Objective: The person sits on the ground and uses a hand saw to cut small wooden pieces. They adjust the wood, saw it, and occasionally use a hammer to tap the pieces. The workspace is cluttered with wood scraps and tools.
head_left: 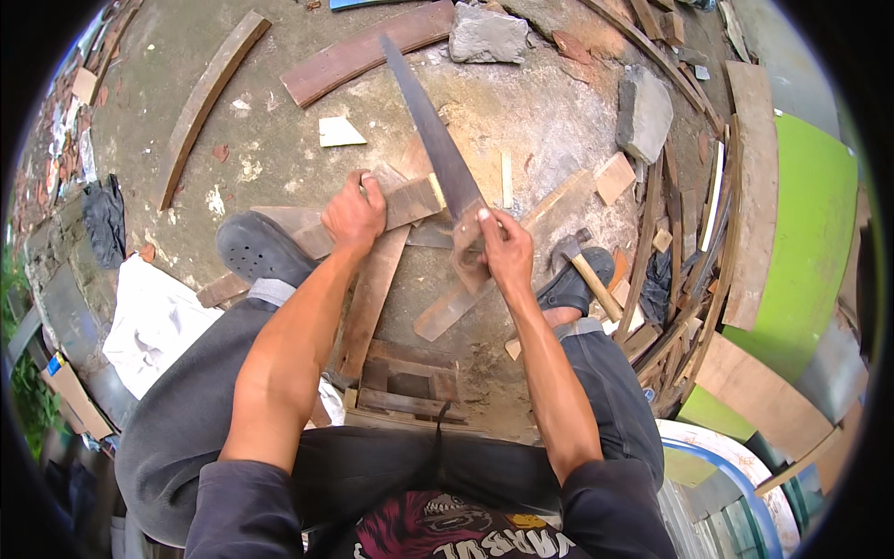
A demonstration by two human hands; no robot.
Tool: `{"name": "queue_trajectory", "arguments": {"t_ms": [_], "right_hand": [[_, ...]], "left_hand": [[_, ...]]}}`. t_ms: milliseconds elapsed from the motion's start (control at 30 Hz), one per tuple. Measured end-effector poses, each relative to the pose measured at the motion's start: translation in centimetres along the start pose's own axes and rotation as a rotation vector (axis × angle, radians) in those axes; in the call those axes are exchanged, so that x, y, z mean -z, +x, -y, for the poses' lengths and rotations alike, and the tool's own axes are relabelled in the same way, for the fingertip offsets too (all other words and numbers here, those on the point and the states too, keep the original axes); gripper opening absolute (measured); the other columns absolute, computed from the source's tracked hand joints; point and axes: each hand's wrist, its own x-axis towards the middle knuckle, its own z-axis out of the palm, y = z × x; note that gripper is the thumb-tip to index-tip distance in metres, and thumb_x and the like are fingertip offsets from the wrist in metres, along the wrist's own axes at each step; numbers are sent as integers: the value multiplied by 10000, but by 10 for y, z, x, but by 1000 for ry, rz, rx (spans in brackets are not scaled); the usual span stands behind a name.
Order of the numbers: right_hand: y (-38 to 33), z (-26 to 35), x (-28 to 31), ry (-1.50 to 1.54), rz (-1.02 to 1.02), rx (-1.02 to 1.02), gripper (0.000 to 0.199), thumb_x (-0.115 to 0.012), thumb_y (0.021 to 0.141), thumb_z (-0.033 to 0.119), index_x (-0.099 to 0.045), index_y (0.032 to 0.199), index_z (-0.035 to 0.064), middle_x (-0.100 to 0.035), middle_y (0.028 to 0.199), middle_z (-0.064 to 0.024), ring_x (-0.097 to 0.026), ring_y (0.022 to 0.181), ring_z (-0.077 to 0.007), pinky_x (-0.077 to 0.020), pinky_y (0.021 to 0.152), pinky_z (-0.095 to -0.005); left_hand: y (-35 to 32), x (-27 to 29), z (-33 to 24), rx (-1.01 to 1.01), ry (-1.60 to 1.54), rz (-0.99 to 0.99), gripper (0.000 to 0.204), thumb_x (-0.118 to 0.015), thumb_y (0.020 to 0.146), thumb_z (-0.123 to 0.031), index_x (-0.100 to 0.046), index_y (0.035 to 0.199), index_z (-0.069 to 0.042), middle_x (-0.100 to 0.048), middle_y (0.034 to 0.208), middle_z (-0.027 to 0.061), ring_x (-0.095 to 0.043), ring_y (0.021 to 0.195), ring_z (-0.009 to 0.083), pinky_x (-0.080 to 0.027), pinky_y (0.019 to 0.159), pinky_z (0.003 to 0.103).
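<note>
My left hand [356, 212] is closed over a short wooden plank [410, 201], whose pale cut end points right. Under that plank, more boards lie crossed, one of them a long narrow board [374, 296] running toward me. In my right hand [506, 244] is the wooden handle of a handsaw, thumb on top. The saw's dark blade [430, 126] reaches away from me and up to the left, passing just right of the plank's cut end. Whether the teeth touch the wood I cannot tell. My left foot, in a grey clog [265, 250], is against the plank's left part.
A hammer [596, 279] lies by my right clog [570, 291]. Stone blocks [644, 114], a reddish board [358, 51] and a curved-looking strip of wood [212, 104] lie farther off. Stacked timber and a green panel [808, 233] line the right; white cloth [154, 321] lies left.
</note>
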Motion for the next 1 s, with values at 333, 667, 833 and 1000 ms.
{"name": "queue_trajectory", "arguments": {"t_ms": [333,667,833,1000], "right_hand": [[-17,-7,6,-122,7,-146,500,-645,971,429,-693,1190,-19,-730,858,-147,-665,593,-146,-513,536,-312],[-53,-70,18,-75,-150,-15,399,-658,984,359,-697,1130,-10,-577,635,4,-525,509,-60,-392,456,-246],[-10,-33,6,-145,-125,75,420,-681,958,357,-703,1134,-23,-719,782,-139,-643,696,-148,-508,627,-320],[-58,-53,3,-209,-156,-44,410,-671,960,362,-707,1138,-5,-723,814,-163,-665,707,-187,-522,649,-348]], "left_hand": [[2,-3,0,-7,4,19,363,-451,959,-367,-692,1111,-143,-700,849,267,-682,835,464,-502,790,547],[5,-4,2,4,9,9,348,-457,959,-365,-690,1118,-162,-700,826,256,-686,826,449,-506,777,542],[4,-2,-2,-2,16,35,342,-460,959,-369,-682,1122,-167,-699,820,255,-685,816,451,-509,770,540],[5,2,-4,49,3,75,358,-428,974,-364,-699,1132,-193,-697,888,264,-669,884,467,-490,824,538]]}}
